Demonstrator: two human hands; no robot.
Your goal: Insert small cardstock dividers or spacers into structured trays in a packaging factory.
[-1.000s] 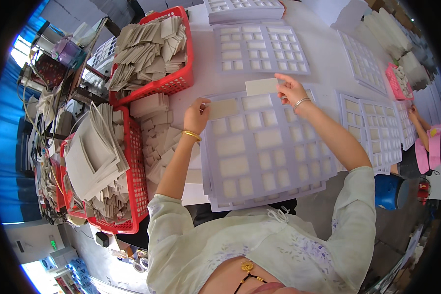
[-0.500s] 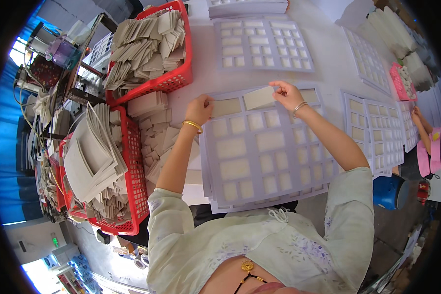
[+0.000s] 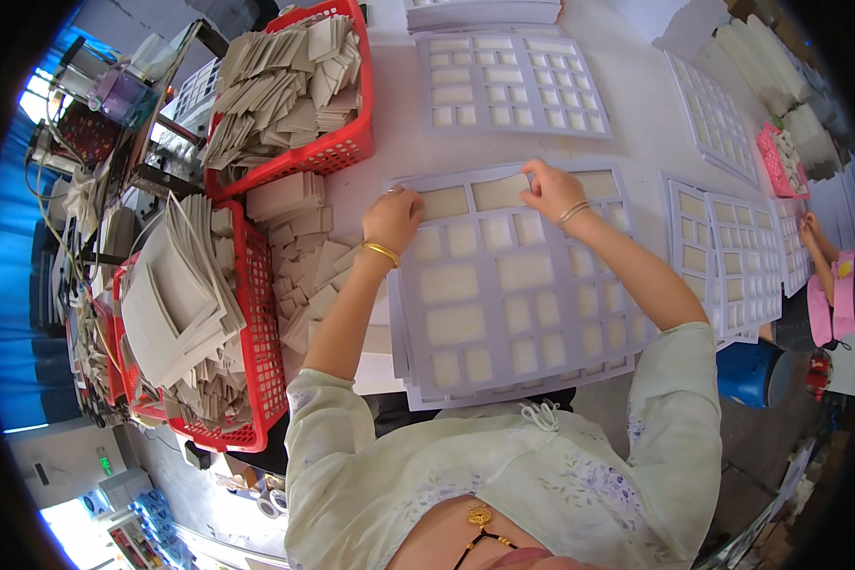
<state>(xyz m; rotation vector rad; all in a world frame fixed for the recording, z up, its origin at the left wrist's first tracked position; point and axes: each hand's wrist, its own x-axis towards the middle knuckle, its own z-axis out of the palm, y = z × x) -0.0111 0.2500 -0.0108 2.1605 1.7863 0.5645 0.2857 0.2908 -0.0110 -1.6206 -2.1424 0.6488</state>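
Observation:
A stack of white die-cut sheets (image 3: pixel 556 256) with rectangular openings lies on the table before me. In the top row, a pale grey cardboard rectangle (image 3: pixel 497 194) sits in or just over its opening, seemingly almost flat. My right hand (image 3: pixel 553 194) is closed at that piece's right end, thumb and finger pinching its corner. To its left, another cardboard rectangle (image 3: pixel 445 203) fills the neighbouring opening. My left hand (image 3: pixel 394 220) rests at the sheet's upper left corner with curled fingers, beside that piece; what its fingertips grip is hidden.
Red plastic baskets (image 3: pixel 359 142) full of grey card pieces stand at left. Loose card pieces (image 3: pixel 304 252) lie between them and the sheets. More die-cut sheets (image 3: pixel 513 85) lie farther back and at right. Another person's hand (image 3: pixel 809 230) shows at the far right, near a pink basket (image 3: pixel 781 161).
The cardboard rectangle under my right hand has gone from tilted to nearly flat along its opening. My right hand moved slightly left; my left hand moved slightly right.

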